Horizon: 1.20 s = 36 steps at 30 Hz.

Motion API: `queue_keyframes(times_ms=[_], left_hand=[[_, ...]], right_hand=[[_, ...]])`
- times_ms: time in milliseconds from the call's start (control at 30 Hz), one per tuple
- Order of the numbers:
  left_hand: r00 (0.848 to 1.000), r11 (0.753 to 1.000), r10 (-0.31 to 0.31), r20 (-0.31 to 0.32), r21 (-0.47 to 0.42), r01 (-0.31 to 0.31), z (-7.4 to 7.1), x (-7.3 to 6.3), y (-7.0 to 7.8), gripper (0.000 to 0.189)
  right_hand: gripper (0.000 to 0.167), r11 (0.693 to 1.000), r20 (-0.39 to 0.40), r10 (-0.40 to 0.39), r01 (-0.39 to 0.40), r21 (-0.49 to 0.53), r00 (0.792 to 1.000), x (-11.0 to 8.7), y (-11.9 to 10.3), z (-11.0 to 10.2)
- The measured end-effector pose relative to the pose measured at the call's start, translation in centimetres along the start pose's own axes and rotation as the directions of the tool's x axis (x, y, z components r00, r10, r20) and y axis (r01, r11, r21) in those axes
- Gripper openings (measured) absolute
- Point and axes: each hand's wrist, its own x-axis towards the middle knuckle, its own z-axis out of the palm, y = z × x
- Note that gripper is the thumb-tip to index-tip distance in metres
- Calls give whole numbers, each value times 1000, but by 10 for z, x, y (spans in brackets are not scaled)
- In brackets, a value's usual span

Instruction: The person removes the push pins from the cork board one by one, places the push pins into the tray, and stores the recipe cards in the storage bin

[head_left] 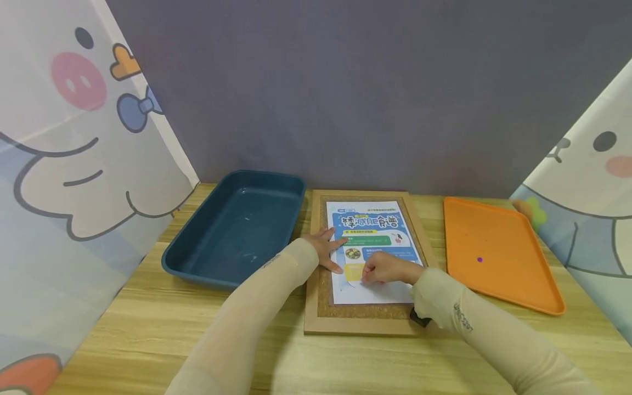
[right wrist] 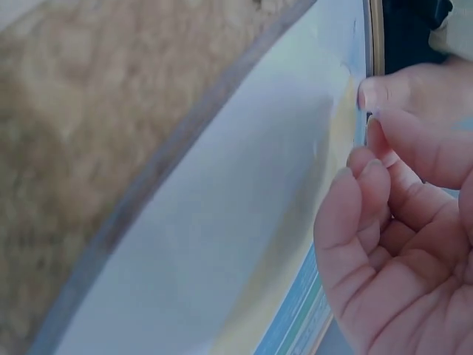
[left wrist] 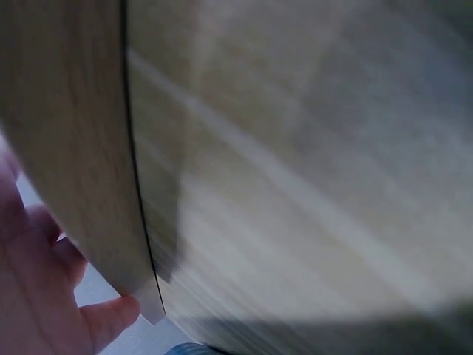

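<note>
Stretching over the near part of the wood-grained table (head_left: 123, 351) are two pale sleeves (head_left: 266, 293), and just past them lies a wood-framed corkboard (head_left: 362, 327) with a printed sheet (head_left: 380, 294) flat on its cork. A small dark object (head_left: 419, 318) shows beneath the right cuff, over the frame. The right hand (head_left: 385, 267) is above the lower part of the sheet, beside a yellow block, fingers curled and thumb drawn to the fingertips; whether it pinches something small cannot be told. Slightly farther, the left hand (head_left: 323, 249) grasps nothing, its fingers spread across the sheet's left edge and the frame. A deep dark-blue tray (head_left: 232, 236) stands left of the board, and an orange tray (head_left: 498, 230) bearing a tiny purple thing (head_left: 480, 259) lies to the right. Behind rises a grey wall (head_left: 345, 99) between cartoon-printed panels (head_left: 44, 186)
</note>
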Motion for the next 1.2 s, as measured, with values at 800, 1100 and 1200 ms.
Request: queue_keyframes(times_ms=[800, 1100, 1200], left_hand=[[1000, 1000, 16, 20, -20, -15, -1, -2, 0, 91], [1000, 999, 28, 10, -39, -27, 1, -3, -1, 91], [999, 999, 32, 8, -40, -31, 0, -5, -1, 91]], right_hand=[[15, 992, -138, 114, -106, 69, 984, -29, 42, -37], [19, 989, -171, 115, -97, 109, 979, -45, 62, -48], [22, 983, -186, 137, -109, 149, 973, -51, 69, -53]])
